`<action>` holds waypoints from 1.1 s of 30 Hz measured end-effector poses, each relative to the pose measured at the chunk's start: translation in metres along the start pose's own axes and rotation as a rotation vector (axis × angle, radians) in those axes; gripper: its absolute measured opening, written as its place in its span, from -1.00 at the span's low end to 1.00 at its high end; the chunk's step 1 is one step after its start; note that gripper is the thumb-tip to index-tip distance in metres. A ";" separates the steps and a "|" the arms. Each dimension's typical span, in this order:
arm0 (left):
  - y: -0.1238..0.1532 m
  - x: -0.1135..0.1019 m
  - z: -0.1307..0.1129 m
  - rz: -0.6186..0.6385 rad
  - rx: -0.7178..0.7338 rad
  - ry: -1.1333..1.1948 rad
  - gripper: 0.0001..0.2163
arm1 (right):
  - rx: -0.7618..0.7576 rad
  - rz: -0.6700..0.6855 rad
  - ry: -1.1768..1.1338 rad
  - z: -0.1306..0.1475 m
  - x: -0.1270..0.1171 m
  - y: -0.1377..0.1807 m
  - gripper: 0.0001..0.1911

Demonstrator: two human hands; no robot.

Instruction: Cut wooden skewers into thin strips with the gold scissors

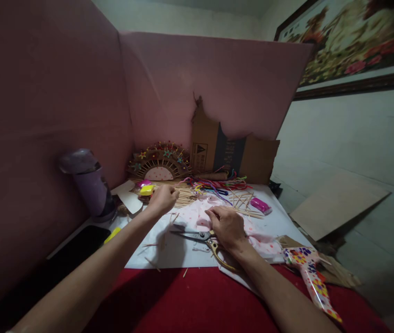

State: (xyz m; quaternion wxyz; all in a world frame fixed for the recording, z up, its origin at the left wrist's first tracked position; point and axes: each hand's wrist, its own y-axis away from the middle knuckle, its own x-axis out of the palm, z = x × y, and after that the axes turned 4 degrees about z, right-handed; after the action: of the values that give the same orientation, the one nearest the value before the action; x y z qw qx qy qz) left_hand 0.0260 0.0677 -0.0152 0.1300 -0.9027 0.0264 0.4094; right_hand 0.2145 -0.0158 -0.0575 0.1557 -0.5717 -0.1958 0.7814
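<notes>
White surface (138, 252): 1 purple cylindrical bottle (95, 192) with greyish lid, by left edge. 1 flat black rectangular object (91, 237), toward front-left corner. 1 brown cardboard sheet (204, 136), ragged top, dark blue band, upright at back edge. 1 magenta plastic packet (260, 205), near right edge. 1 glossy flower-print gun-shaped tool (310, 266), at front-right corner. 1 dark-framed floral picture (353, 44), on pale wall (360, 129) to the right.

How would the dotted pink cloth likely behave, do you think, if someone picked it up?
The cloth would probably droop, since it lies in loose folds. It looks thin, so it is likely light. Pulling it might meet drag, as the right hand seems to overlap it.
</notes>
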 end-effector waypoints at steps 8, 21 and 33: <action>-0.042 0.032 -0.003 0.112 0.207 -0.547 -0.80 | -0.025 -0.020 -0.044 -0.003 0.003 -0.001 -0.79; -0.042 0.010 0.006 0.118 0.505 -0.804 -0.74 | 0.014 -0.006 -0.066 -0.003 0.002 -0.003 -0.78; -0.012 -0.007 -0.024 -0.149 0.671 -0.972 -0.82 | 0.341 0.141 0.007 -0.012 0.005 -0.010 -0.71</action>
State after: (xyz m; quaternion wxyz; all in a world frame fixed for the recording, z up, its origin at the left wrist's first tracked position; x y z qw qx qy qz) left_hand 0.0406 0.0725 0.0078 0.4338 -0.5208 0.0283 0.7347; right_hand 0.2248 -0.0037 -0.0601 0.1960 -0.5521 -0.0193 0.8102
